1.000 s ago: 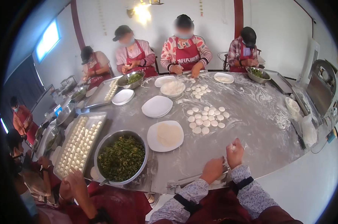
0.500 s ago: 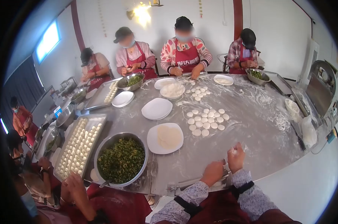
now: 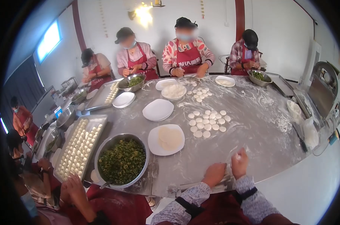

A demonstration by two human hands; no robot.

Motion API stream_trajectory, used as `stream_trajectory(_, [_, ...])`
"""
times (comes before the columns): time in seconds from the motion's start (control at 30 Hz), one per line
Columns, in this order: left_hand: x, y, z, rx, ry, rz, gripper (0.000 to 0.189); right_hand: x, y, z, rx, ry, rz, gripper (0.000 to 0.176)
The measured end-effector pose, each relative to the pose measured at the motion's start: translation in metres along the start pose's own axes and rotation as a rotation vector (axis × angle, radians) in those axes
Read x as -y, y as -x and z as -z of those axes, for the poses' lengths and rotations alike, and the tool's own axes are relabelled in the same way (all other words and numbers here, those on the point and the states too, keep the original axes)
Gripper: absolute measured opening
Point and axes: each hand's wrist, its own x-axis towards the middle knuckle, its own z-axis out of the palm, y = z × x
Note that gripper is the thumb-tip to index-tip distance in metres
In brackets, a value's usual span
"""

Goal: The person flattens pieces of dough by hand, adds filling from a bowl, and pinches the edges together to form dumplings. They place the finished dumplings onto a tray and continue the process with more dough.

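My left hand [image 3: 215, 174] is closed, back up, low over the near edge of the floured metal table [image 3: 265, 157]. Just to its right, my right hand [image 3: 239, 163] is raised a little, its fingers curled in, with a small pale patch between them. What either hand holds is too hidden to name. Ahead of them lie several flat white dough rounds [image 3: 206, 134]. To the left, a white plate [image 3: 158, 149] bears thin flat wrappers [image 3: 170, 138].
A steel bowl of chopped green filling [image 3: 122, 161] stands left, beside a tray of shaped dumplings [image 3: 78, 148]. A co-worker's hands [image 3: 74, 189] are at lower left. More co-workers sit across the table. White plates [image 3: 158, 110] are mid-table; a knife [image 3: 300, 138] lies right.
My right hand has shifted slightly right and down, and my left hand has moved very slightly. Across the table, a co-worker's hands have moved over the table.
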Motion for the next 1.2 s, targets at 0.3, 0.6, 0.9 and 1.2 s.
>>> stream_trajectory(0.3, [-0.019,0.003,0.011,-0.054,0.107,0.108,0.012,0.026,-0.011,-0.010,-0.062,0.068,0.183,0.011])
stream_trajectory(0.6, [0.014,0.012,0.015,0.020,0.178,0.117,0.014,0.011,0.024,0.023,0.007,-0.144,-0.094,0.010])
stream_trajectory(0.9, [0.001,0.001,0.009,-0.021,0.095,0.035,0.012,0.010,-0.005,-0.005,-0.057,0.032,0.081,0.010])
stream_trajectory(1.2, [-0.008,0.013,0.017,0.010,0.124,0.158,0.013,0.029,-0.005,0.000,-0.041,0.077,0.117,0.012])
